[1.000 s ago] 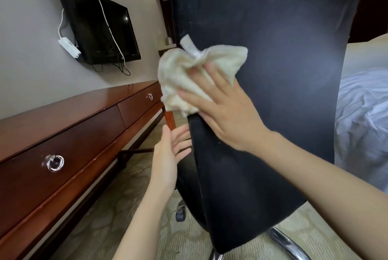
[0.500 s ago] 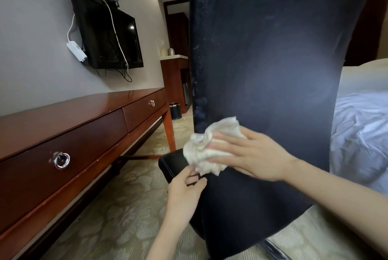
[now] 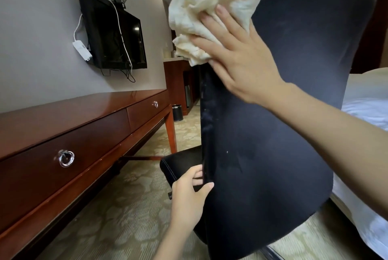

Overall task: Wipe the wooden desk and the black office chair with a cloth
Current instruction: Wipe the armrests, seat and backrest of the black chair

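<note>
The counter (image 3: 63, 117) runs along the left wall, well apart from the cloth. The left hand (image 3: 189, 192) grips the left edge of the chair (image 3: 273, 133) back, low down. The cloth (image 3: 210, 18) lies high on that edge, pressed under the right hand (image 3: 241, 53), fingers flat. The back's long axis runs down from there, probably the next stroke. No writing is readable.
</note>
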Motion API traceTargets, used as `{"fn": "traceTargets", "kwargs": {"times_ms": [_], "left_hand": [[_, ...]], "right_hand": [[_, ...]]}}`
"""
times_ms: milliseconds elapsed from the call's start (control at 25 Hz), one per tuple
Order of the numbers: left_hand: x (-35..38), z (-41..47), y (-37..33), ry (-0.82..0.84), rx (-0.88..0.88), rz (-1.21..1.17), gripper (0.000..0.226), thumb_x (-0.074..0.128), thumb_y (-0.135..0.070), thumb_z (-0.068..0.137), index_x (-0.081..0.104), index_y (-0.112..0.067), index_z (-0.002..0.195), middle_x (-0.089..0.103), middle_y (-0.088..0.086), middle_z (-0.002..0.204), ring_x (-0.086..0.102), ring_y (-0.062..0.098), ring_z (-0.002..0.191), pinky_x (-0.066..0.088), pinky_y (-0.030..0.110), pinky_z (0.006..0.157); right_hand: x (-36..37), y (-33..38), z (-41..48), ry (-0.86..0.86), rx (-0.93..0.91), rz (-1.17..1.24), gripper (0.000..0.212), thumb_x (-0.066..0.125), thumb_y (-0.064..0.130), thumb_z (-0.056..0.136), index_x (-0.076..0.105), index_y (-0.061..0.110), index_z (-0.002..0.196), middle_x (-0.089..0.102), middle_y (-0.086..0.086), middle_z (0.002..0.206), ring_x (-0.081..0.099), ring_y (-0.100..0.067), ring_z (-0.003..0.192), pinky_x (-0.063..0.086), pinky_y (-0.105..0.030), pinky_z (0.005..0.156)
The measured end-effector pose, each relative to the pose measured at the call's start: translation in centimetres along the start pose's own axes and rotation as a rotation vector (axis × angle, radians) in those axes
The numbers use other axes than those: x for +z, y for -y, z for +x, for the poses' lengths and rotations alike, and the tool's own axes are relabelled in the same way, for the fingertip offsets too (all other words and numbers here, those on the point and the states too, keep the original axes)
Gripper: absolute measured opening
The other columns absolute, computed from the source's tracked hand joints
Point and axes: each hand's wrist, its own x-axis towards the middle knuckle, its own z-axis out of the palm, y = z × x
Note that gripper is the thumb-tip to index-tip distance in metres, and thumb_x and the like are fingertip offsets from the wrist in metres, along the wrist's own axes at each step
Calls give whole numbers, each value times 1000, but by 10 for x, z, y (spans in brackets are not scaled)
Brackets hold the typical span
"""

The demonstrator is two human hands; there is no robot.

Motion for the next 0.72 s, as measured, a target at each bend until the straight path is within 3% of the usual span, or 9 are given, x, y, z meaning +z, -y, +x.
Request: {"fn": "traceTargets", "kwargs": {"times_ms": [160,320,480,640,720], "left_hand": [[-3,4,3,2,30,18,44,76,-8,78,58,-46,89,68,-22,83,62,-11,79,46,3,69],[-5,9,10,30,31,-25,34,77,-7,76,67,-35,93,72,-16,85,66,-3,79,51,13,74],[-9,11,13,79,124,37,30,76,-12,78,65,-34,93,70,-20,86,65,-1,81,48,11,76],[-10,8,13,102,153,75,37,75,-10,79,62,-38,101,70,-16,93,65,-2,87,52,18,81],[-9,5,13,97,121,62,45,74,-8,80,57,-45,100,69,-17,95,64,-4,89,52,17,81]], "right_hand": [[17,29,-50,24,-19,164,40,40,17,98,50,13,137,35,-12,151,22,-34,142,18,-54,114],[30,56,-121,122,-86,232,44,37,19,99,38,16,143,29,-8,153,17,-31,144,15,-47,115],[38,78,-195,277,-112,244,51,40,21,95,31,22,146,29,-5,152,21,-29,143,24,-40,109],[35,77,-263,381,-181,186,41,21,24,104,34,27,142,36,2,143,19,-25,140,32,-41,103],[33,66,-271,418,-127,173,42,21,25,103,30,30,144,36,1,144,21,-26,139,33,-41,99]]}}
